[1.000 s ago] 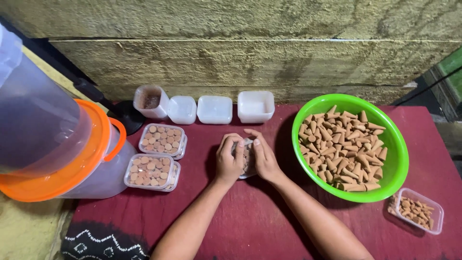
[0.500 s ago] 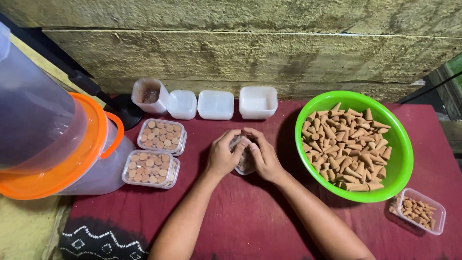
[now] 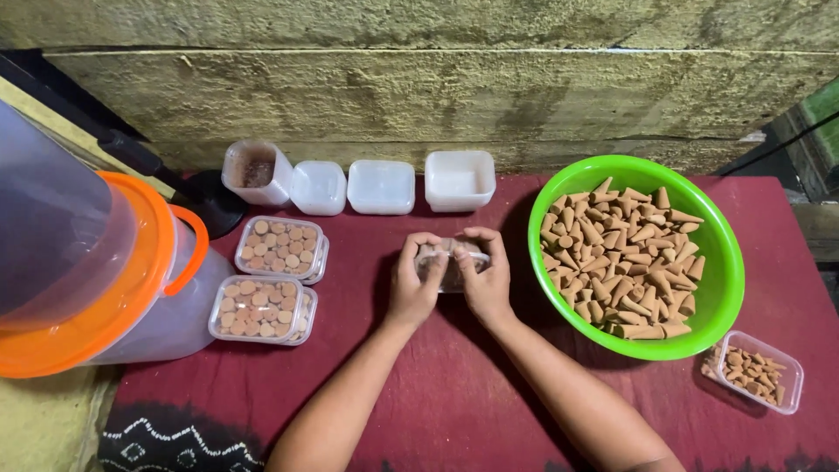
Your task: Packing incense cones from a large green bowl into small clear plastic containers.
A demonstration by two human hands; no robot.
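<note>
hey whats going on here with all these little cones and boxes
A person sits at a dark red cloth and holds a small clear plastic box between both hands, left hand and right hand closed around it. A green bowl heaped with brown cones stands to the right. Two filled clear boxes lie to the left, beside an orange-lidded bucket. Four white tubs line the wall.

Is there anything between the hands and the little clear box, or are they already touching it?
Nothing is between them. The left hand and right hand both hold the small clear box from either side, above the red cloth.
</note>
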